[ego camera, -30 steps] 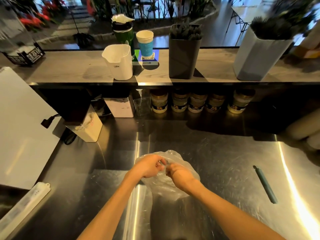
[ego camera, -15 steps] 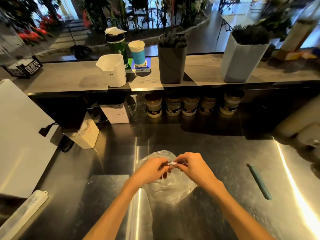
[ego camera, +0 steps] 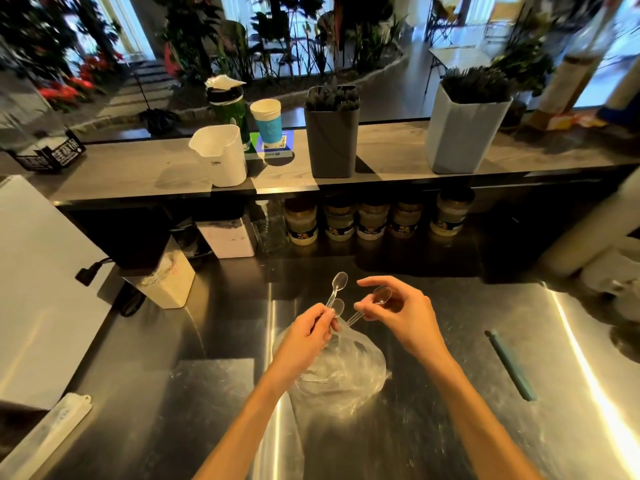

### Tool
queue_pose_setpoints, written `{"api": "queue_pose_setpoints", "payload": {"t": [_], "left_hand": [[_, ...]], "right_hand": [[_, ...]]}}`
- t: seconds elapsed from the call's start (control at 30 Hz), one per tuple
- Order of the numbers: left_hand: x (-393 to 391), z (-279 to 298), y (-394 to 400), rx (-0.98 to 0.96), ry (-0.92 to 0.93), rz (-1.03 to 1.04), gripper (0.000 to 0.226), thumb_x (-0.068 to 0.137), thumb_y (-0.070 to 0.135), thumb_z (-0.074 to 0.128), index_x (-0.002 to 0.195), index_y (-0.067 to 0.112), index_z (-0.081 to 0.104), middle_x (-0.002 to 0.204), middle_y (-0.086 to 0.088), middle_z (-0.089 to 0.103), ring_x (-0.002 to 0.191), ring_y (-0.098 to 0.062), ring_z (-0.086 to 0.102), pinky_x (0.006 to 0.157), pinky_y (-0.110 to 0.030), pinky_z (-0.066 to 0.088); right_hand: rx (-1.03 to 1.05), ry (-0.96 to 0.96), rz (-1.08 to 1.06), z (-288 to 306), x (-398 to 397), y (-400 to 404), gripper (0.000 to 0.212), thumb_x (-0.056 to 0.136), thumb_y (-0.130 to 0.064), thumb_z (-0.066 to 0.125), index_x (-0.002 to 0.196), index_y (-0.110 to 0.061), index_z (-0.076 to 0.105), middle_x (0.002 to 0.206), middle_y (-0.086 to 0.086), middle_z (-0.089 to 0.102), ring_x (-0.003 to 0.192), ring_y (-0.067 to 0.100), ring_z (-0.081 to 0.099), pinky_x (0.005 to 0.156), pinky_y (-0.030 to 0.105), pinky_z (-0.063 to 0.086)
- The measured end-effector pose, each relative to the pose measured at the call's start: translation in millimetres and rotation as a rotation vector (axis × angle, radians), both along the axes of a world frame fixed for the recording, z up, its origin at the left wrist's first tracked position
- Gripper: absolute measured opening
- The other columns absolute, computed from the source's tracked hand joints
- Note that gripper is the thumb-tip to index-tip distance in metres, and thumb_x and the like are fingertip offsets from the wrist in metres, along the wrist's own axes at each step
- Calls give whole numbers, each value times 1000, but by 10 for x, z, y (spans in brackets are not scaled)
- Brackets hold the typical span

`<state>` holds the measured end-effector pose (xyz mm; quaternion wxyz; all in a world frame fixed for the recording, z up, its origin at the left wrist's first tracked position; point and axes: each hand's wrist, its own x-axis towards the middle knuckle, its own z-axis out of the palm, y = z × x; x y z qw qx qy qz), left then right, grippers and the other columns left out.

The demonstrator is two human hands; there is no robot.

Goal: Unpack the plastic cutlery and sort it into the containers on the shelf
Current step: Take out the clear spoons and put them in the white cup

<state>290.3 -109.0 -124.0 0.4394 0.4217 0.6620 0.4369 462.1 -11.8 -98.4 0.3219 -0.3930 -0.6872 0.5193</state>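
A clear plastic bag (ego camera: 341,372) lies on the steel counter (ego camera: 433,427) just below my hands. My left hand (ego camera: 304,336) pinches the handles of two clear plastic spoons (ego camera: 337,289), whose bowls point up and away. My right hand (ego camera: 401,313) holds one more clear spoon (ego camera: 375,299) by its bowl end between thumb and fingers. On the shelf (ego camera: 391,154) stand a white container (ego camera: 220,155), a dark grey container (ego camera: 332,140) full of dark cutlery, and a pale blue container (ego camera: 462,133) also full of dark cutlery.
A teal pen-like stick (ego camera: 510,365) lies on the counter at right. A paper cup (ego camera: 266,121) and a green bottle (ego camera: 228,105) stand behind the white container. Several jars (ego camera: 372,216) line up under the shelf. A white box (ego camera: 169,282) and a white board (ego camera: 38,289) sit left.
Both hands have lifted out of the bag and moved apart, drawing clear spoons with them. The view has tilted slightly down and closer to the shelf.
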Motion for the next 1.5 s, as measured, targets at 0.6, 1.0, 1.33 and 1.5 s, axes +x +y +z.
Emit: {"api": "queue_pose_setpoints", "payload": {"t": [0.6, 1.0, 1.33, 1.5], "left_hand": [[-79, 280, 3, -92, -417, -43, 41, 108, 37, 37, 116, 14, 70, 80, -6, 64, 65, -11, 58, 66, -26, 48], [-521, 426, 248, -44, -354, 204, 41, 106, 48, 36, 109, 26, 70, 62, 14, 58, 73, -8, 50, 70, -24, 40], [-1535, 986, 756, 143, -152, 278, 41, 105, 42, 41, 114, 15, 69, 69, 12, 56, 75, -8, 53, 72, -26, 45], [-2173, 1477, 1073, 283, 54, 313, 30, 108, 25, 40, 106, 23, 70, 82, 12, 68, 76, 1, 63, 71, -17, 47]], "right_hand": [[253, -191, 170, 187, -392, 199, 47, 85, -37, 76, 131, -36, 64, 116, -19, 67, 108, -5, 62, 93, 23, 57], [366, -224, 313, 446, -1039, 284, 27, 97, -32, 66, 124, -32, 65, 108, -17, 70, 84, -2, 70, 75, 21, 59], [435, -120, 254, 1196, -2008, 801, 15, 92, -20, 73, 106, -24, 74, 98, -14, 73, 90, -4, 69, 76, 12, 56], [562, 34, 232, 1697, -2611, 1115, 19, 90, -2, 72, 107, -8, 78, 100, 2, 78, 88, 8, 75, 80, 22, 61]]}}
